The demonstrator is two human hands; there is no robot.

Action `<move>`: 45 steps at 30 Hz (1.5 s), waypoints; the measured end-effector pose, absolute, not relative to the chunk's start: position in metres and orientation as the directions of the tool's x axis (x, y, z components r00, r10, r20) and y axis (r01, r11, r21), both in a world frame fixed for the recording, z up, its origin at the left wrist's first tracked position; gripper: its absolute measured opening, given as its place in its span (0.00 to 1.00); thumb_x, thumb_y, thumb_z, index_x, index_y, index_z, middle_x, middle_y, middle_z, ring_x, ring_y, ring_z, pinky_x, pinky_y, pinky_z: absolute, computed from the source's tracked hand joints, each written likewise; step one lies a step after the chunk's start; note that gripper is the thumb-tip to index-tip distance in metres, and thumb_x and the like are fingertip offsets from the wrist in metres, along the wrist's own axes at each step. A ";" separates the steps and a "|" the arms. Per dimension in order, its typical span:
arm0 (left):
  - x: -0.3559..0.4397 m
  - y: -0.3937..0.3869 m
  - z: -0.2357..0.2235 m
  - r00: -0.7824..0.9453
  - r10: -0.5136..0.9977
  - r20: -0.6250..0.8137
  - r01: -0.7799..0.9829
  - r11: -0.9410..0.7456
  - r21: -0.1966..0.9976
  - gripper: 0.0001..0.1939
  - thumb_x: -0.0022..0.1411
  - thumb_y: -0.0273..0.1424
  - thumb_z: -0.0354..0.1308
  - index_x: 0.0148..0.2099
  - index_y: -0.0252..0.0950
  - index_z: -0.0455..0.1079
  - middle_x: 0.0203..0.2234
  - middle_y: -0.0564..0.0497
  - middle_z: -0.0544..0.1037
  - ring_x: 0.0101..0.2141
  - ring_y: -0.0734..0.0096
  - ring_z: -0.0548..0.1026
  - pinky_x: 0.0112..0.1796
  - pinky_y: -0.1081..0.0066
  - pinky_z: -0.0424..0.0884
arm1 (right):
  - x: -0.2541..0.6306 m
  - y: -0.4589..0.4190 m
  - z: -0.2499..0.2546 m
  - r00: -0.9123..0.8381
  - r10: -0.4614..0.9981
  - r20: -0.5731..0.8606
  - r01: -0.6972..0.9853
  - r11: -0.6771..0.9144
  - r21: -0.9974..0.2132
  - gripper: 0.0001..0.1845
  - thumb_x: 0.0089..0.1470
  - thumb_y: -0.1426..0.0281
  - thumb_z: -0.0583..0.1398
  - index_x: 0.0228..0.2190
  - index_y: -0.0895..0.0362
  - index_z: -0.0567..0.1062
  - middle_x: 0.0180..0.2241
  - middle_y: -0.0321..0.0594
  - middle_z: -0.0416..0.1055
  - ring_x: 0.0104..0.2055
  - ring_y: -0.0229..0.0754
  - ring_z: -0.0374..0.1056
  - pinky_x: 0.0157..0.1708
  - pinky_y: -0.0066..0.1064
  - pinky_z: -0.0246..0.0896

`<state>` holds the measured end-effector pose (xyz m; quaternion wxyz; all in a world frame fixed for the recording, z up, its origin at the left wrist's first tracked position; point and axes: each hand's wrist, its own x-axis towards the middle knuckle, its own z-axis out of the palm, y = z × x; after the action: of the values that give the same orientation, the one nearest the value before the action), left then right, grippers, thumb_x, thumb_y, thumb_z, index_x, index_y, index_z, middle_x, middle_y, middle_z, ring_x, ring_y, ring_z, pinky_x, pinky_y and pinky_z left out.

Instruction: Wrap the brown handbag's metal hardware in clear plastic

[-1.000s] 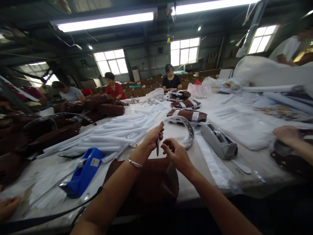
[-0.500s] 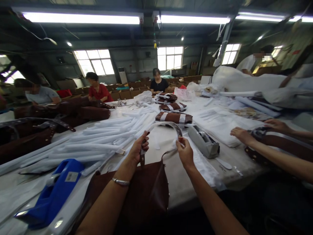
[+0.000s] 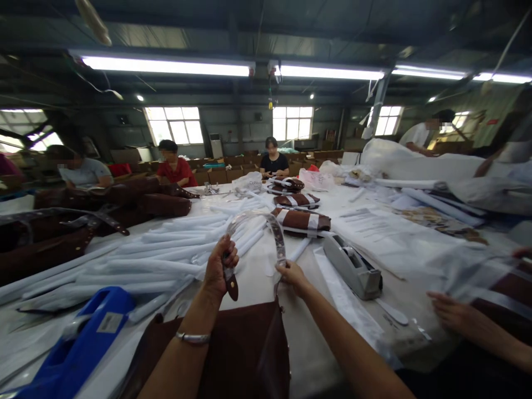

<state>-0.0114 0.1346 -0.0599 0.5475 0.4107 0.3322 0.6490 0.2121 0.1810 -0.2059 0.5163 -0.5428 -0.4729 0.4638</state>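
Note:
A dark brown leather bag lies against the table's near edge, below my hands. Its strap, covered in clear plastic wrap, arches up between them. My left hand is closed in a fist around one end of the strap, whose brown riveted tip pokes out beneath the fingers. My right hand pinches the other side of the strap, just above the bag's top right corner. To the left lies a blue tape dispenser; to the right is a grey tape dispenser.
Rolled white foam tubes cover the table's left middle. Taped brown bundles line up ahead, and brown bags are heaped at left. A co-worker's hand handles a plastic-covered brown bag on the right. Other people sit across the table.
Both my hands have moved left, and the strap now forms a taller arch between them. The co-worker's bag at right now has clear plastic over it. The camera view has tilted up.

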 end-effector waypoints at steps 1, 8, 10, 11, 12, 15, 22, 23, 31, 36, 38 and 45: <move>-0.014 0.137 -0.062 -0.099 0.980 0.175 -0.374 -0.200 0.906 0.21 0.53 0.47 0.66 0.31 0.36 0.64 0.22 0.61 0.58 0.17 0.85 0.51 0.18 0.79 0.52 | 0.207 0.181 -0.205 0.114 0.993 0.007 0.060 0.000 -0.998 0.15 0.45 0.60 0.64 0.33 0.57 0.75 0.29 0.42 0.77 0.30 0.46 0.75 0.26 0.33 0.72; -0.020 0.143 -0.083 -0.371 0.803 0.466 0.410 -0.308 0.858 0.32 0.54 0.21 0.60 0.62 0.38 0.65 0.63 0.40 0.63 0.66 0.49 0.55 0.62 0.52 0.54 | 0.196 0.171 -0.183 0.085 0.952 0.293 0.291 0.257 -0.921 0.24 0.53 0.69 0.55 0.52 0.56 0.73 0.41 0.44 0.77 0.40 0.47 0.75 0.42 0.41 0.73; -0.012 0.141 -0.091 -0.096 0.748 0.657 0.777 -0.356 0.519 0.39 0.55 0.16 0.54 0.68 0.41 0.57 0.70 0.42 0.52 0.70 0.50 0.43 0.65 0.46 0.41 | 0.195 0.162 -0.175 0.033 0.932 0.361 0.360 0.326 -0.874 0.24 0.53 0.73 0.56 0.51 0.52 0.75 0.42 0.43 0.77 0.44 0.48 0.74 0.50 0.43 0.69; -0.007 0.140 -0.096 0.101 0.737 0.668 0.855 -0.408 0.321 0.41 0.56 0.16 0.53 0.69 0.44 0.55 0.71 0.43 0.50 0.70 0.50 0.41 0.65 0.44 0.38 | 0.194 0.157 -0.172 -0.010 0.919 0.393 0.392 0.365 -0.844 0.24 0.52 0.75 0.56 0.50 0.51 0.77 0.43 0.42 0.77 0.47 0.48 0.73 0.53 0.43 0.67; -0.002 0.140 -0.100 0.285 0.729 0.622 0.857 -0.485 0.175 0.42 0.56 0.16 0.54 0.70 0.47 0.54 0.71 0.45 0.50 0.70 0.50 0.41 0.65 0.41 0.37 | 0.193 0.153 -0.170 -0.064 0.901 0.429 0.435 0.412 -0.801 0.24 0.53 0.76 0.55 0.49 0.50 0.78 0.43 0.43 0.77 0.48 0.49 0.73 0.53 0.43 0.66; 0.013 0.143 -0.111 0.605 0.712 0.356 0.749 -0.661 0.047 0.41 0.57 0.24 0.63 0.69 0.51 0.53 0.66 0.46 0.63 0.68 0.49 0.53 0.63 0.37 0.40 | 0.193 0.143 -0.170 -0.229 0.813 0.536 0.591 0.554 -0.587 0.24 0.56 0.79 0.52 0.49 0.53 0.78 0.43 0.47 0.78 0.47 0.50 0.74 0.50 0.43 0.69; 0.020 0.151 -0.107 0.410 0.863 0.296 0.881 -0.458 0.114 0.09 0.66 0.26 0.54 0.40 0.37 0.77 0.34 0.42 0.82 0.44 0.54 0.77 0.56 0.47 0.58 | 0.198 0.146 -0.186 -0.194 0.683 0.704 0.605 0.649 -0.462 0.21 0.61 0.74 0.51 0.49 0.50 0.78 0.43 0.44 0.80 0.45 0.49 0.77 0.47 0.42 0.75; 0.017 0.150 -0.105 0.387 0.868 0.311 0.890 -0.440 0.121 0.11 0.66 0.24 0.53 0.37 0.36 0.77 0.33 0.42 0.81 0.43 0.55 0.77 0.55 0.48 0.59 | 0.199 0.147 -0.187 -0.165 0.687 0.708 0.599 0.640 -0.481 0.20 0.61 0.73 0.51 0.48 0.49 0.78 0.43 0.43 0.80 0.46 0.50 0.77 0.46 0.43 0.75; -0.018 0.153 -0.093 0.113 0.898 0.425 0.939 -0.236 0.249 0.14 0.64 0.20 0.49 0.36 0.35 0.76 0.38 0.39 0.79 0.46 0.55 0.73 0.43 0.61 0.65 | 0.214 0.135 -0.189 0.052 0.774 0.631 0.573 0.494 -0.654 0.19 0.61 0.62 0.54 0.48 0.49 0.79 0.48 0.41 0.78 0.51 0.55 0.74 0.51 0.48 0.71; -0.047 0.158 -0.092 -0.080 0.898 0.432 0.923 -0.097 0.373 0.16 0.65 0.22 0.47 0.40 0.37 0.77 0.40 0.37 0.79 0.50 0.51 0.70 0.45 0.60 0.65 | 0.228 0.125 -0.192 0.245 0.837 0.490 0.563 0.288 -0.775 0.24 0.58 0.55 0.56 0.50 0.53 0.78 0.48 0.46 0.78 0.48 0.58 0.75 0.50 0.48 0.70; -0.060 0.161 -0.096 -0.154 0.895 0.419 0.904 -0.044 0.426 0.15 0.65 0.23 0.49 0.41 0.38 0.77 0.41 0.38 0.79 0.52 0.49 0.69 0.48 0.57 0.63 | 0.233 0.124 -0.198 0.297 0.851 0.433 0.531 0.229 -0.816 0.27 0.57 0.54 0.56 0.51 0.55 0.77 0.49 0.47 0.77 0.50 0.58 0.74 0.50 0.48 0.70; -0.069 0.168 -0.105 -0.138 0.928 0.345 0.779 -0.113 0.617 0.14 0.60 0.23 0.55 0.43 0.41 0.78 0.40 0.44 0.81 0.44 0.57 0.76 0.47 0.63 0.67 | 0.230 0.126 -0.195 0.218 0.845 0.488 0.670 0.234 -0.704 0.29 0.57 0.59 0.54 0.57 0.58 0.71 0.56 0.50 0.71 0.59 0.57 0.66 0.59 0.52 0.61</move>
<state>-0.0687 0.1680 -0.1051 0.1013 0.6485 0.6582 0.3688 0.2296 0.1256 -0.1954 0.4840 -0.6122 -0.6187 0.0904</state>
